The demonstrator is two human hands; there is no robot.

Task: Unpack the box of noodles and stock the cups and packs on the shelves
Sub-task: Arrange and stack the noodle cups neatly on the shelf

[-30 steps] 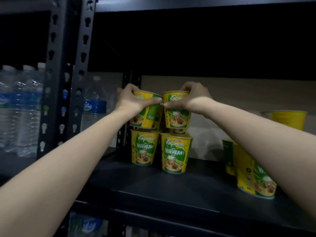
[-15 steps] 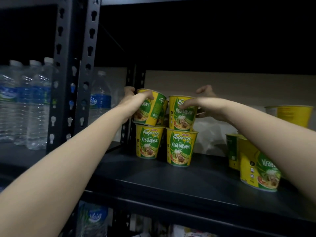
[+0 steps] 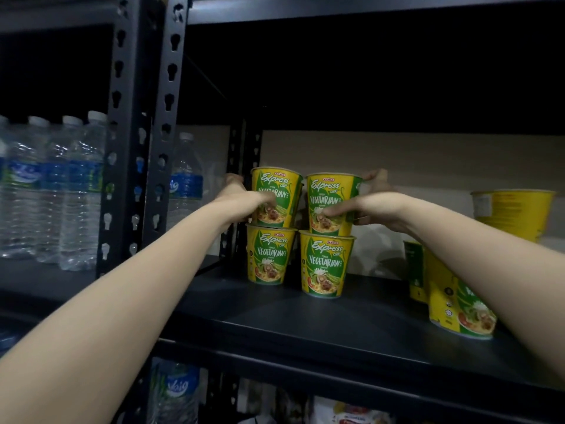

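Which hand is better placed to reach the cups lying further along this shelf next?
Right. The right hand is nearer the cups on the right; the left hand sits by the shelf post.
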